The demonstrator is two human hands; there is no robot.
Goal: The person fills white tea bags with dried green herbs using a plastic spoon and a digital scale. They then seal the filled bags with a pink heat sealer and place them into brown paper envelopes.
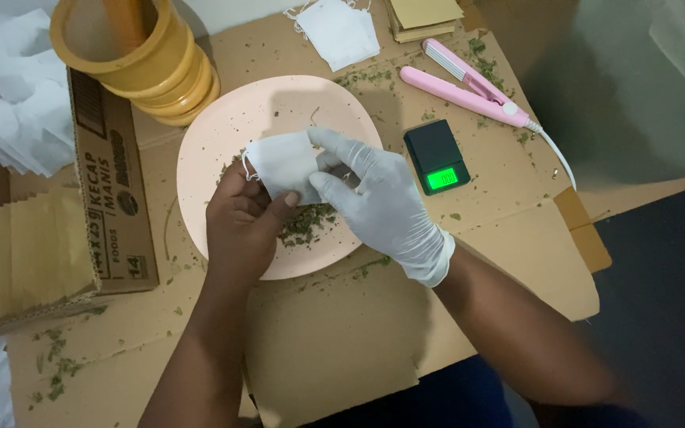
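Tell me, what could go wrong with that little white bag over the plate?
Both the left hand and the gloved right hand hold the small white bag over the pink plate. If it tips, dried green leaves may spill, as crumbs already lie on the cardboard. A hard tug might tear it. The scale sits close, so crumbs might land there.

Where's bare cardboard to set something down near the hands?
Free: the cardboard in front of the pink plate, between the forearms, and the strip right of the scale, below the pink sealer. Crowded: both hands hold a white pouch over the plate; box and yellow mortar fill the left.
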